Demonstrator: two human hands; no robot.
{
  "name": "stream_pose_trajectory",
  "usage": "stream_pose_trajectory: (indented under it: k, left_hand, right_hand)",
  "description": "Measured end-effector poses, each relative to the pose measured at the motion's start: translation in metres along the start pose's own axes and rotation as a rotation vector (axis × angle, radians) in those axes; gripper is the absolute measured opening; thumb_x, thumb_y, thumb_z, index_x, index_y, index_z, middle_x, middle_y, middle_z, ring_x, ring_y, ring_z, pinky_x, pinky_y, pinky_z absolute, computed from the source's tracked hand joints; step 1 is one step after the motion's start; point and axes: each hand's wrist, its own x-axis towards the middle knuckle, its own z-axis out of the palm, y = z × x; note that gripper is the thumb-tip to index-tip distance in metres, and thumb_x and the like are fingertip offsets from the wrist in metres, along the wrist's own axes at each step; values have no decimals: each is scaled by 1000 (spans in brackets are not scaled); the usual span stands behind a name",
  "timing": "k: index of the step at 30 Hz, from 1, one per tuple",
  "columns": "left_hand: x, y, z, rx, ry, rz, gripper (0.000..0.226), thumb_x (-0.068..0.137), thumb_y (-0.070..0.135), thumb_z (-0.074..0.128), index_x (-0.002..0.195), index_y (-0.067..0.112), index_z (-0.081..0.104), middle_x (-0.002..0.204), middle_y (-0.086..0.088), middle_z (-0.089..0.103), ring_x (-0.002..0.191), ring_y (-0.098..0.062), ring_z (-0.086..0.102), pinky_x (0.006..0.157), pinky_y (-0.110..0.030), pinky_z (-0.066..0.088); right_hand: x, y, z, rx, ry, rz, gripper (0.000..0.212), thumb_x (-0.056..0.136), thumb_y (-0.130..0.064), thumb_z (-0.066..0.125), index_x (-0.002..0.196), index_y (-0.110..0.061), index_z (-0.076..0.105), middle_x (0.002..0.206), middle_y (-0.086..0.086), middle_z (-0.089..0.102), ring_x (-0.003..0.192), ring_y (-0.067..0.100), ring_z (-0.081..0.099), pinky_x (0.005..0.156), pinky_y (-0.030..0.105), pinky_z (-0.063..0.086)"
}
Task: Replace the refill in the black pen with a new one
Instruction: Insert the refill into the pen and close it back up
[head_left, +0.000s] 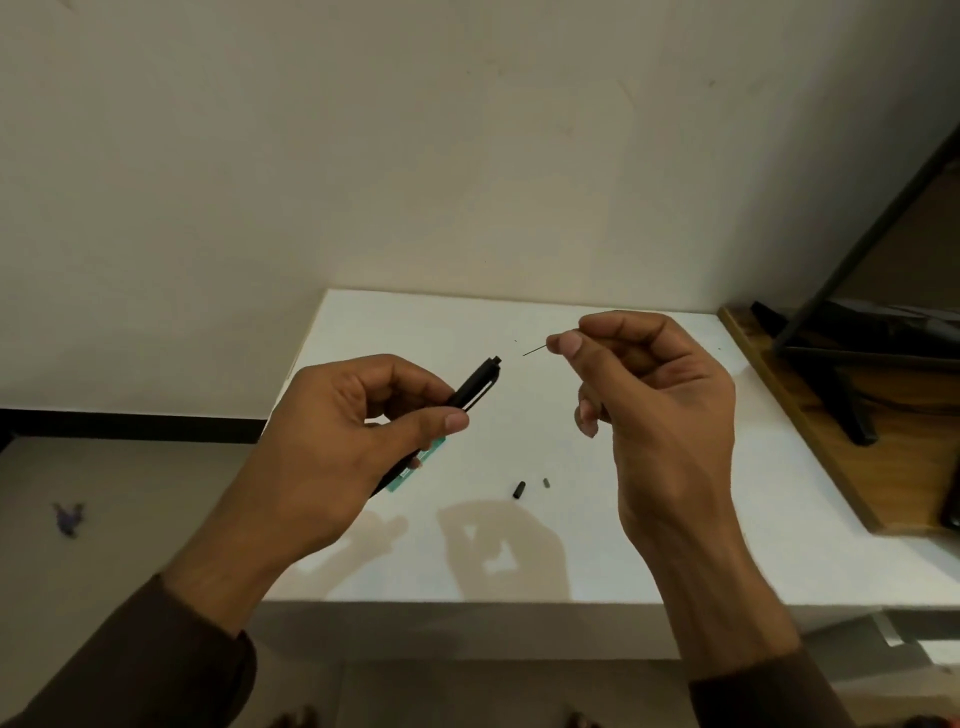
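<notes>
- The left hand (343, 447) curls its grip round the black pen (475, 387), thumb tip and forefinger pinching the barrel just below the clip.
- The pen tilts up and away from that hand, its push-button end highest and pointing toward the right hand; its lower end is hidden behind the palm.
- The right hand (654, 410) is held level with the pen and apart from it, thumb and forefinger pressed together on a very thin dark refill (534, 351).
- Only a short thin length of the refill shows, sticking out of the pinch toward the pen's button end; the rest is hidden in the fingers, which are curled in.
- Both hands hover above the white surface (675, 519).
- Below the pen, a small teal packet (415, 470) lies on the surface, partly covered by the left hand.
- Below and between the pen and the right hand lie a small black pen tip piece (519, 490) and, just beside it, a tiny grey part (546, 482).
- Right of the pen, beyond the surface, stands a wooden shelf (831, 457).
</notes>
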Motion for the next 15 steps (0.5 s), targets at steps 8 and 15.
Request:
stream_pose_trajectory:
  k: [8, 15]
  left_hand:
    - [-2, 2, 4, 8, -30, 6, 18, 66, 40, 80, 80, 29, 82, 72, 3, 76, 61, -13, 70, 64, -33, 65]
    - [-2, 3, 4, 8, -30, 17, 21, 64, 43, 80, 81, 30, 82, 73, 2, 77, 62, -17, 71, 64, -33, 65]
  right_hand:
    - [-3, -4, 3, -14, -62, -18, 9, 84, -13, 77, 92, -14, 73, 86, 11, 79, 70, 29, 77, 55, 31, 58]
    - [-1, 2, 0, -100, -61, -32, 8, 83, -20, 80, 90, -20, 76, 84, 13, 77, 55, 25, 46, 53, 30, 44]
